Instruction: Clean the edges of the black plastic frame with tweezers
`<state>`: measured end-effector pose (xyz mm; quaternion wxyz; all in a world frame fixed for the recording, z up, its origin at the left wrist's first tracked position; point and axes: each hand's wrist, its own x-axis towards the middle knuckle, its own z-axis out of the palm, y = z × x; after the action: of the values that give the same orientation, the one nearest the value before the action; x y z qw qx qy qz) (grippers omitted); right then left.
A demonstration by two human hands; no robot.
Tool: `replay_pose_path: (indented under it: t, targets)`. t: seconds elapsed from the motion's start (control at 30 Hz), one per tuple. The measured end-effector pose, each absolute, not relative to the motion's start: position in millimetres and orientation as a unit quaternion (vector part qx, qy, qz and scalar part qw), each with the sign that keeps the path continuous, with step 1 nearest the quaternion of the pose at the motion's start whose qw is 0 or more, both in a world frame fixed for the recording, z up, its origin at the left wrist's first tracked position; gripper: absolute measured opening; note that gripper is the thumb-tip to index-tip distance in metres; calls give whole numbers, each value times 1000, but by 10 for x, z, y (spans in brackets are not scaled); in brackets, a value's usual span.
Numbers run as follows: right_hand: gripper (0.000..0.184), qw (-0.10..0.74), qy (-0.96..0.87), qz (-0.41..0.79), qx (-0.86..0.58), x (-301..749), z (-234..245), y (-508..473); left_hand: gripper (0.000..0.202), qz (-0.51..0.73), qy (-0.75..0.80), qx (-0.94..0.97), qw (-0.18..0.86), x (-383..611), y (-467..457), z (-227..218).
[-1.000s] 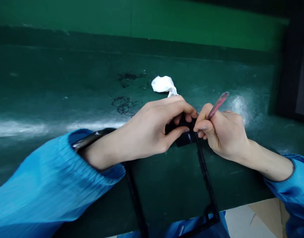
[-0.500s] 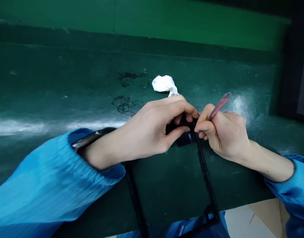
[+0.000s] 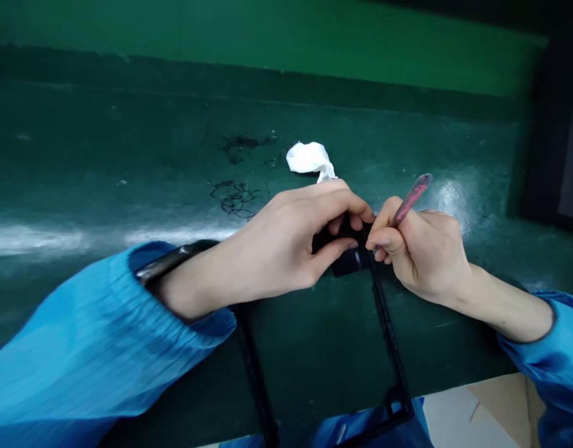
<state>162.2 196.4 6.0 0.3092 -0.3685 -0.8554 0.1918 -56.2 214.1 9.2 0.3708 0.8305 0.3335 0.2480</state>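
Observation:
A thin black rectangular frame (image 3: 387, 330) extends over the table's front edge. My left hand (image 3: 305, 233) is closed at the frame's far end, thumb and fingers pressing on its dark far right corner. Pen-fashion, my right hand (image 3: 419, 252) grips slim tweezers (image 3: 411, 198) with pink marks on their rounded upper end. Its fingertips meet the frame's right bar near that corner, beside my left fingertips. The tweezer tips are mostly hidden by my fingers. Part of the frame's far side lies under my left hand.
Behind my left hand lies a crumpled white tissue (image 3: 308, 157). Thin black strands (image 3: 234, 198) are tangled on the green table (image 3: 127, 143), with a second dark tangle (image 3: 246, 142) farther back. A dark object (image 3: 554, 137) stands at the right.
The upper end of the tweezers has tilted very slightly to the left. The frame's near end has shifted a touch left; both hands keep their places.

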Motion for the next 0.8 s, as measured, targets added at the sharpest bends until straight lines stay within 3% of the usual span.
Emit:
replay_pose_path:
  t: [0.17, 0.8]
  targets:
    - [41, 318, -849, 207, -368, 1630, 63, 1959, 20, 244, 339, 830, 370, -562, 2137, 96]
    - [45, 311, -844, 223, -376, 1637, 76, 1957, 18, 241, 337, 832, 369, -565, 2137, 112]
